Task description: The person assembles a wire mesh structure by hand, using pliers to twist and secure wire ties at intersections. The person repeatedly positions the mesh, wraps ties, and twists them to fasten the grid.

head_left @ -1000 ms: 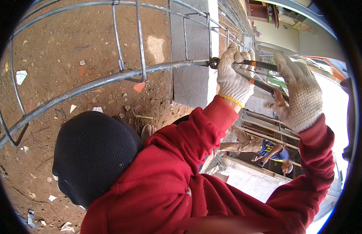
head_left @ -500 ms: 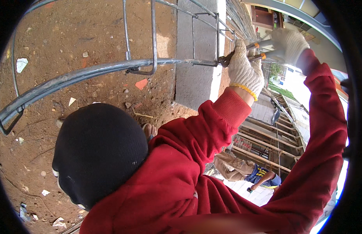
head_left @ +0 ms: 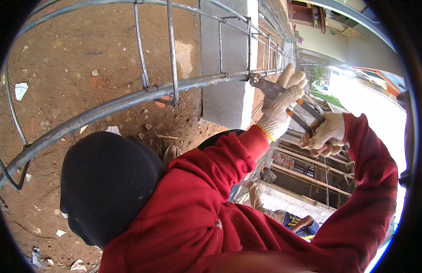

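Head view: gripping the pincers (head_left: 283, 99) with both gloved hands — left hand (head_left: 280, 108) wrapping one handle near the head, right hand (head_left: 324, 134) closing on the handle ends. Biting at the rebar (head_left: 129, 102) beside a stirrup (head_left: 222, 45), above the dirt ground (head_left: 60, 59).

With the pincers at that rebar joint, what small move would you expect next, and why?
Probably a twist of the metal pincers to tighten the tie: their head sits at the joint on the long grey steel rebar, gloved left hand and right hand on the handles.
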A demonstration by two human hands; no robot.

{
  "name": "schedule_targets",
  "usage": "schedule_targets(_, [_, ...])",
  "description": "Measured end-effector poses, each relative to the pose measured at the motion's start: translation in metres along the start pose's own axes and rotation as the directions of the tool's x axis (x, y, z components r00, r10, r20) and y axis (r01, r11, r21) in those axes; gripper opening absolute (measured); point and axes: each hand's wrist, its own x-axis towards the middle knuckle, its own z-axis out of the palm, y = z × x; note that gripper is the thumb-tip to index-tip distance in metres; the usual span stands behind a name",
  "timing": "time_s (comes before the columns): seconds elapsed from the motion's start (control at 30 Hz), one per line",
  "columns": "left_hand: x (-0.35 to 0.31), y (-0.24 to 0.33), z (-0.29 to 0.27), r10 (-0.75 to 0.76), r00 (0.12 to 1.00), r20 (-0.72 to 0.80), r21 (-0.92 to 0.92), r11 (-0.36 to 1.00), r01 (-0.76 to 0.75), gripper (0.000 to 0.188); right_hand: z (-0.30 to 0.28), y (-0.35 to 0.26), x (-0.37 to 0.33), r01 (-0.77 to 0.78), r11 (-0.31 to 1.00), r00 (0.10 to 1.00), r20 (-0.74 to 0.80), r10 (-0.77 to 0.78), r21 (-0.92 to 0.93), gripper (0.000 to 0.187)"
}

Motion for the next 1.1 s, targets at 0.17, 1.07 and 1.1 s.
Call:
schedule_targets(0.17, [0.007, 0.001, 0.032, 0.001, 0.991, -0.131, -0.28, 0.959, -0.038, 0.043, 0.039, -0.021, -0.034, -0.226, 0.505, 0.533, -0.54, -0.652, -0.833, 0.035])
schedule_targets(1.07, [0.015, 0.007, 0.052, -0.088, 0.994, -0.07, -0.496, 0.868, 0.042, 0.019, 0.034, -0.019, -0.046, -0.325, 0.48, 0.552, -0.575, -0.603, -0.815, 0.042])
schedule_targets(1.1, [0.019, 0.008, 0.058, -0.084, 0.992, -0.095, -0.533, 0.846, 0.021, 0.02, 0.049, -0.012, -0.044, -0.327, 0.418, 0.261, -0.506, -0.822, -0.848, 0.062])
